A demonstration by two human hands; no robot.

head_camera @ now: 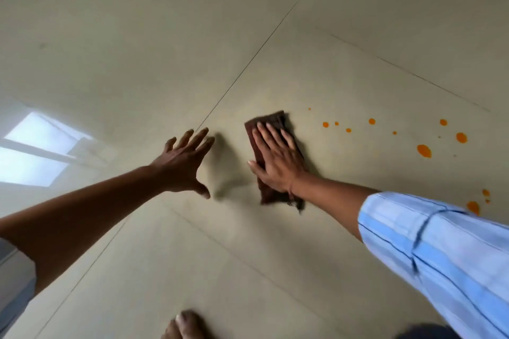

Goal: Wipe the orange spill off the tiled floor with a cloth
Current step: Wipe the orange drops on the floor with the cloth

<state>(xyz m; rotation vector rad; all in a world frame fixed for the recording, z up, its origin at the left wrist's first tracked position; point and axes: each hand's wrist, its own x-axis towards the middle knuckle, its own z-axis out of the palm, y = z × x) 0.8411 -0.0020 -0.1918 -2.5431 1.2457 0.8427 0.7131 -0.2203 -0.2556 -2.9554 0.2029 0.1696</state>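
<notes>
Down on the pale tiled floor [275,36], the right hand [275,159] lies flat on a dark brown cloth [271,118], fingers straight, palm pressing it to the tile. The cloth sits left of the orange spill [424,151] and apart from it. The drops are scattered off to the right, with the biggest farthest out. The left hand [183,162] is spread wide and empty, and its shadow falls on the tile between the two hands. A blue striped sleeve [440,256] covers the right arm. A bare foot [184,326] peeks in at the bottom edge, and a window's reflection [35,148] glows at left.
</notes>
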